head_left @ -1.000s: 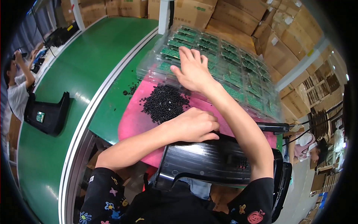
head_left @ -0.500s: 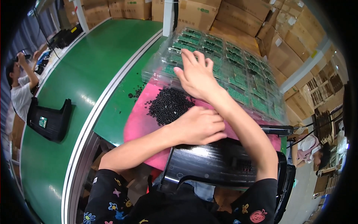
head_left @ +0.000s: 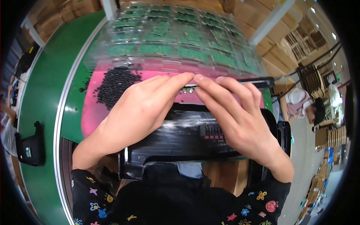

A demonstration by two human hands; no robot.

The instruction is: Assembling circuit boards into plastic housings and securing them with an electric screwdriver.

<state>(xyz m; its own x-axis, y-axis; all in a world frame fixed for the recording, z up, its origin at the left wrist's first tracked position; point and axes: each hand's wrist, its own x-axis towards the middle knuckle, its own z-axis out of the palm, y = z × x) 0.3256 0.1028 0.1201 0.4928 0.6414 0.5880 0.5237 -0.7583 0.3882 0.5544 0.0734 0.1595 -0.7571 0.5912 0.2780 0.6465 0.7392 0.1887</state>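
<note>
My left hand and my right hand meet at the fingertips, closed on a small circuit board seen edge-on. Metal connectors show on its near side; my fingers cover the rest. Below the hands lies a glossy black plastic housing, its slotted part beside my right hand. Left of my left hand, a heap of small black screws is spread on a pink mat. Beyond my fingers sits a clear plastic tray holding rows of green circuit boards.
A green conveyor with a metal rail runs along the left, carrying another black housing with a small board in it. Cardboard boxes stand behind the tray. At the right, another person bends near a black bar-shaped part.
My right hand has come back from the tray toward me, and a circuit board is now between both hands. My left hand has risen from beside the screws to meet it. The view has shifted.
</note>
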